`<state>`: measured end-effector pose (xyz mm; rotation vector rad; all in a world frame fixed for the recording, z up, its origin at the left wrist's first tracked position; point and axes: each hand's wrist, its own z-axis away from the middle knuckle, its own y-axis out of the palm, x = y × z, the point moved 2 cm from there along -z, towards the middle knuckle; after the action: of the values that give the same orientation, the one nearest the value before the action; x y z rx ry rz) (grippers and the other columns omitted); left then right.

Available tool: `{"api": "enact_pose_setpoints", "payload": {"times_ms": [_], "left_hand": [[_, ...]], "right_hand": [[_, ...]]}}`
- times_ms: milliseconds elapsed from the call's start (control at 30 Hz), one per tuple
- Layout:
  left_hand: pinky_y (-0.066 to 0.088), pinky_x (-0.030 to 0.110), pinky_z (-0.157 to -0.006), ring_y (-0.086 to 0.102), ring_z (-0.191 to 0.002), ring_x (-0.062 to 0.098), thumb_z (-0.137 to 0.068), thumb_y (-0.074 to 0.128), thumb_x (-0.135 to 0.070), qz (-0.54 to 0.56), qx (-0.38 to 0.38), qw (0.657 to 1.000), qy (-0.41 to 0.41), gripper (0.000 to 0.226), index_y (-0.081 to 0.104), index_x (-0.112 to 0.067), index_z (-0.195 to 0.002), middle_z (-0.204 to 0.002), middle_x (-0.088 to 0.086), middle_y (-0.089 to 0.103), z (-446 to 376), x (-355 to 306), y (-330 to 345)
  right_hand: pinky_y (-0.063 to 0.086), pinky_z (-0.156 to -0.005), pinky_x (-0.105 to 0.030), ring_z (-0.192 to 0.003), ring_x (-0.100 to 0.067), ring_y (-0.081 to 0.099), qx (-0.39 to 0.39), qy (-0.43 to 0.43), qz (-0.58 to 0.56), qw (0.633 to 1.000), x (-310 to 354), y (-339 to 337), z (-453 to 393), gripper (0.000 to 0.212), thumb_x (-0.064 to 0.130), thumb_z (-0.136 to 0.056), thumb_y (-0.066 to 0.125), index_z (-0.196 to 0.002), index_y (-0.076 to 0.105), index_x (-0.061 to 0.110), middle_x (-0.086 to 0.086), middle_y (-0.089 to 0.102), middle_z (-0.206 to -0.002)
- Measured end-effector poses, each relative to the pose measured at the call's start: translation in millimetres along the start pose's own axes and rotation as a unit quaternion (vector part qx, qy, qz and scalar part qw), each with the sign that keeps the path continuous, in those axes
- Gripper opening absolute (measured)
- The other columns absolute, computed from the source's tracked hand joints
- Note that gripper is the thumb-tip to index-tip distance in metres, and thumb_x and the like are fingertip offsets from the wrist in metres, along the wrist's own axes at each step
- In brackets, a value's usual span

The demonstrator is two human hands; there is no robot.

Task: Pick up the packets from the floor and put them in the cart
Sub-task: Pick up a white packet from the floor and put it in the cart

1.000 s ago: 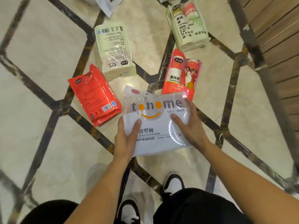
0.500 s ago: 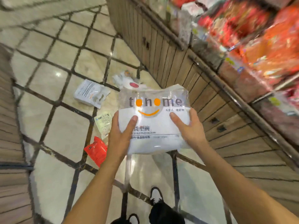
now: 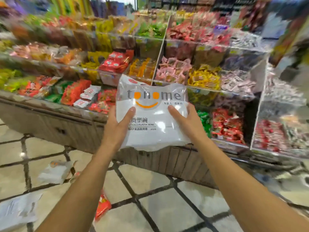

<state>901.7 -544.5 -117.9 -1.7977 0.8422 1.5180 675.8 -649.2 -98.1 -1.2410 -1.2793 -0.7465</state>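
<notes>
A clear and white packet of plastic bowls (image 3: 151,114), printed with an orange smile, is held up at chest height in front of the shop shelves. My left hand (image 3: 117,126) grips its left edge and my right hand (image 3: 185,123) grips its right edge. On the floor at the lower left lie a white packet (image 3: 56,171), a red packet (image 3: 102,205) partly hidden by my left forearm, and a pale packet (image 3: 16,211) at the frame's edge. No cart is in view.
Tiered shelves of wrapped sweets (image 3: 167,64) fill the upper half, on a wooden slatted base (image 3: 80,129). Clear dividers (image 3: 260,104) separate the bins at the right. Tiled floor with dark lines (image 3: 150,206) spreads below.
I have stood up and lifted the bowl packet off the floor with both hands. The view has swung from the floor up to the sweet shelves.
</notes>
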Motion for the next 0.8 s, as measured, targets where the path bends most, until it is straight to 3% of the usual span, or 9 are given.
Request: {"api": "enact_pose_setpoints", "payload": {"times_ms": [133, 233, 300, 367, 467, 533, 600, 700, 800], "left_hand": [[0.049, 0.008, -0.068, 0.069, -0.089, -0.008, -0.090, 0.072, -0.047, 0.015, 0.096, 0.995, 0.035, 0.044, 0.060, -0.028, -0.127, -0.110, -0.014, 0.071, 32, -55, 119], [0.050, 0.011, -0.073, 0.069, -0.091, -0.007, -0.092, 0.071, -0.043, 0.029, 0.168, 0.984, 0.053, 0.044, 0.059, -0.024, -0.130, -0.113, -0.011, 0.071, 74, -87, 219], [0.053, 0.021, -0.080, 0.070, -0.100, 0.002, -0.092, 0.071, -0.043, 0.046, 0.217, 0.974, 0.049, 0.047, 0.059, -0.023, -0.133, -0.118, -0.007, 0.072, 110, -103, 286], [0.051, 0.010, -0.071, 0.068, -0.093, -0.009, -0.093, 0.071, -0.041, 0.046, 0.252, 0.965, 0.060, 0.045, 0.061, -0.022, -0.132, -0.113, -0.011, 0.072, 147, -112, 351], [0.048, 0.005, -0.066, 0.067, -0.085, -0.014, -0.092, 0.072, -0.041, 0.058, 0.288, 0.954, 0.054, 0.046, 0.061, -0.019, -0.131, -0.112, -0.011, 0.072, 205, -119, 444], [0.054, 0.019, -0.080, 0.070, -0.102, 0.003, -0.087, 0.075, -0.047, 0.075, 0.325, 0.942, 0.039, 0.056, 0.060, -0.020, -0.134, -0.121, -0.004, 0.072, 247, -121, 502], [0.053, 0.032, -0.090, 0.068, -0.110, 0.014, -0.079, 0.074, -0.055, 0.079, 0.349, 0.934, 0.024, 0.068, 0.058, -0.021, -0.136, -0.125, -0.003, 0.071, 282, -124, 553], [0.056, 0.037, -0.089, 0.069, -0.112, 0.018, -0.077, 0.072, -0.058, 0.082, 0.380, 0.921, 0.016, 0.068, 0.059, -0.023, -0.134, -0.123, -0.003, 0.072, 330, -131, 624], [0.058, 0.027, -0.084, 0.071, -0.103, 0.007, -0.085, 0.071, -0.057, 0.079, 0.420, 0.904, 0.022, 0.061, 0.057, -0.026, -0.136, -0.124, -0.004, 0.071, 371, -134, 691]], "right_hand": [[0.054, -0.086, -0.033, -0.107, -0.007, 0.066, -0.107, -0.003, 0.004, 0.994, 12, -137, 44, 0.055, 0.064, -0.083, 0.073, -0.124, 0.054, 0.032, 0.012, 0.064, -0.121], [0.053, -0.086, -0.036, -0.107, -0.009, 0.065, -0.188, 0.007, 0.027, 0.982, 10, -241, 88, 0.062, 0.068, -0.079, 0.070, -0.125, 0.052, 0.029, 0.015, 0.063, -0.117], [0.053, -0.097, -0.045, -0.114, -0.021, 0.066, -0.241, 0.019, 0.045, 0.969, 1, -309, 119, 0.066, 0.065, -0.083, 0.070, -0.129, 0.055, 0.021, 0.002, 0.067, -0.124], [0.051, -0.103, -0.048, -0.118, -0.026, 0.065, -0.278, 0.039, 0.053, 0.958, -12, -375, 150, 0.063, 0.061, -0.087, 0.071, -0.131, 0.056, 0.018, -0.004, 0.067, -0.129], [0.056, -0.091, -0.036, -0.101, -0.012, 0.068, -0.317, 0.054, 0.057, 0.945, -36, -472, 193, 0.038, 0.057, -0.087, 0.073, -0.111, 0.056, 0.033, 0.010, 0.066, -0.109], [0.051, -0.073, -0.014, -0.085, 0.009, 0.065, -0.341, 0.057, 0.071, 0.936, -50, -533, 220, 0.031, 0.056, -0.087, 0.074, -0.101, 0.054, 0.037, 0.020, 0.063, -0.100], [0.049, -0.068, -0.008, -0.082, 0.013, 0.065, -0.361, 0.074, 0.079, 0.926, -64, -587, 245, 0.033, 0.055, -0.087, 0.074, -0.105, 0.054, 0.036, 0.016, 0.066, -0.104], [0.057, -0.093, -0.044, -0.108, -0.019, 0.068, -0.373, 0.102, 0.100, 0.917, -81, -660, 277, 0.055, 0.066, -0.085, 0.070, -0.121, 0.054, 0.028, -0.001, 0.067, -0.123], [0.058, -0.092, -0.051, -0.107, -0.022, 0.068, -0.406, 0.114, 0.112, 0.900, -97, -722, 308, 0.059, 0.072, -0.082, 0.066, -0.124, 0.048, 0.033, 0.001, 0.065, -0.122]]}}
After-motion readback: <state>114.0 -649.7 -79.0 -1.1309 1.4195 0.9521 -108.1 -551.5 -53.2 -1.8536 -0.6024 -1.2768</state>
